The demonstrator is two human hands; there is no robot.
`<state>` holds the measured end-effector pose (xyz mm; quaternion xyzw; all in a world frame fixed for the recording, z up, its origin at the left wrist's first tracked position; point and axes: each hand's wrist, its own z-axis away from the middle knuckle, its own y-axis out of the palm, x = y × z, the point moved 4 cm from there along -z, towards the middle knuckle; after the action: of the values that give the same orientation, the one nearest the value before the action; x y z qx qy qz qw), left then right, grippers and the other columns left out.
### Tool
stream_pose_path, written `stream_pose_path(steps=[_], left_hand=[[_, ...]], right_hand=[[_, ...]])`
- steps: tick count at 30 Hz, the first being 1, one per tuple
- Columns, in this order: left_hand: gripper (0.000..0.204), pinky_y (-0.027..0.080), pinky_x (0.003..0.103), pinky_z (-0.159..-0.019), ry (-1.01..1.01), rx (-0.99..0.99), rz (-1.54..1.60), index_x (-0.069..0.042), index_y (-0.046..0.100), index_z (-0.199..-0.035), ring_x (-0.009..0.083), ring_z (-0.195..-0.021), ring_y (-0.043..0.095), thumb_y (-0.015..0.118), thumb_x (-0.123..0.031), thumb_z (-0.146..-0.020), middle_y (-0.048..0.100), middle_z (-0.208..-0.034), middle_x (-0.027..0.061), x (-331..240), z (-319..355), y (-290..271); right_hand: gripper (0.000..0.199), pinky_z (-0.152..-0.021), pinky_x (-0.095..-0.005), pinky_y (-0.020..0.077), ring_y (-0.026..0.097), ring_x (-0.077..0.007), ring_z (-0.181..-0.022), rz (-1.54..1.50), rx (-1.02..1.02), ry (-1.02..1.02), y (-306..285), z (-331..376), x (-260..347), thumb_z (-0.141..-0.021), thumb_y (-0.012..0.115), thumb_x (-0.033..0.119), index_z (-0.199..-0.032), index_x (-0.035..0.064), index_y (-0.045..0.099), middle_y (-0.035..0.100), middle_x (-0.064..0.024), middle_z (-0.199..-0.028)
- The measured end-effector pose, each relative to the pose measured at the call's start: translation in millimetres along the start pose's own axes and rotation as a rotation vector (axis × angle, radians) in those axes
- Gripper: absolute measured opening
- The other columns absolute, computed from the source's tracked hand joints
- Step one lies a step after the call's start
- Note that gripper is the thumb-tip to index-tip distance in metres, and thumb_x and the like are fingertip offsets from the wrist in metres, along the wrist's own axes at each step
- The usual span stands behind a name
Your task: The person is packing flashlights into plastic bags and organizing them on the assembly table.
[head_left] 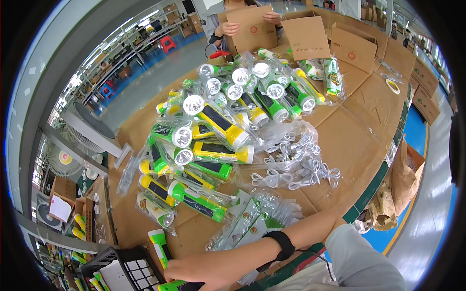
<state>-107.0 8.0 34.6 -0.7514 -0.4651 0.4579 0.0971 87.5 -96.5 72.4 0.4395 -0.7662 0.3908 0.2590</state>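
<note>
My right hand [194,269]: reaches across my body to the near left edge of the table, fingers curled down over a green flashlight [177,286] at the very bottom of the view; I cannot tell how tightly it closes, as the fingertips run out of the picture.
My left hand: not in view.
Flashlight under my hand: lies directly beneath the knuckles, touching them, only its green end showing; its long axis seems to run left to right along the near edge.
Nearest loose flashlight [160,246]: green and yellow, unbagged, just to the far left of my hand, long axis running near to far, head end toward the black crate.
Black crate [104,259]: near left corner, just left of my hand, white dividers inside.
Bagged flashlights [218,121]: a heap of green and yellow ones in clear bags, far from my hand across the middle of the cardboard-covered table [359,140].
White cords [296,167]: bundled loops to the right of the heap, well apart from my hand.
Printed leaflet bags [252,218]: just beyond my forearm.
Another person's hands [230,28]: at the far edge, holding a brown carton.
</note>
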Motion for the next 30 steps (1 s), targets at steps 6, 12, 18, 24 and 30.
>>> stream_pose_path(steps=[6,12,18,24,30], left_hand=[[0.039,0.048,0.028,-0.067,-0.224,-0.228,0.128,0.007,0.056,-0.117,0.0178,-0.084,0.058,0.062,-0.024,-0.094,0.061,-0.110,0.0129,-2.7,9.5,0.6],[0.023,0.042,0.028,-0.064,-0.098,-0.120,0.164,0.003,0.059,-0.098,0.0177,-0.073,0.050,0.062,-0.019,-0.094,0.057,-0.093,0.0102,-15.1,-12.4,-1.5],[0.021,0.033,0.034,-0.058,0.011,0.110,0.123,0.001,0.055,-0.077,0.0246,-0.064,0.042,0.066,-0.014,-0.087,0.049,-0.072,0.0108,-38.8,-39.2,1.5],[0.021,0.028,0.034,-0.055,-0.012,0.264,0.165,0.000,0.053,-0.073,0.0232,-0.059,0.037,0.064,-0.011,-0.086,0.044,-0.067,0.0103,-36.9,-57.5,15.7],[0.022,0.026,0.033,-0.054,0.070,0.255,0.160,-0.001,0.050,-0.072,0.0221,-0.058,0.035,0.066,-0.010,-0.084,0.042,-0.068,0.0101,-46.8,-76.3,18.1]], right_hand=[[0.062,-0.077,-0.0464,0.0431,0.055,-0.0394,-0.096,-0.259,0.399,0.235,8.5,0.6,-4.3,-0.085,0.069,0.034,-0.128,0.0014,0.038,0.055,-0.0240,-0.109],[0.053,-0.080,-0.0424,0.0436,0.055,-0.0340,-0.098,-0.245,0.371,0.132,7.4,3.4,-7.4,-0.089,0.065,0.036,-0.126,0.0034,0.045,0.058,-0.0174,-0.106],[0.033,-0.076,-0.0369,0.0413,0.056,-0.0247,-0.089,0.700,0.266,0.079,29.7,16.4,23.8,-0.086,0.063,0.027,-0.110,0.0080,0.052,0.058,-0.0104,-0.097],[0.017,-0.071,-0.0350,0.0423,0.056,-0.0195,-0.082,1.029,0.094,0.211,45.5,21.8,27.6,-0.078,0.063,0.021,-0.089,0.0101,0.056,0.056,-0.0028,-0.086],[0.034,-0.073,-0.0455,0.0471,0.059,-0.0366,-0.089,0.335,0.425,0.122,16.4,36.8,-6.6,-0.089,0.049,0.018,-0.117,-0.0012,0.048,0.056,-0.0169,-0.095]])
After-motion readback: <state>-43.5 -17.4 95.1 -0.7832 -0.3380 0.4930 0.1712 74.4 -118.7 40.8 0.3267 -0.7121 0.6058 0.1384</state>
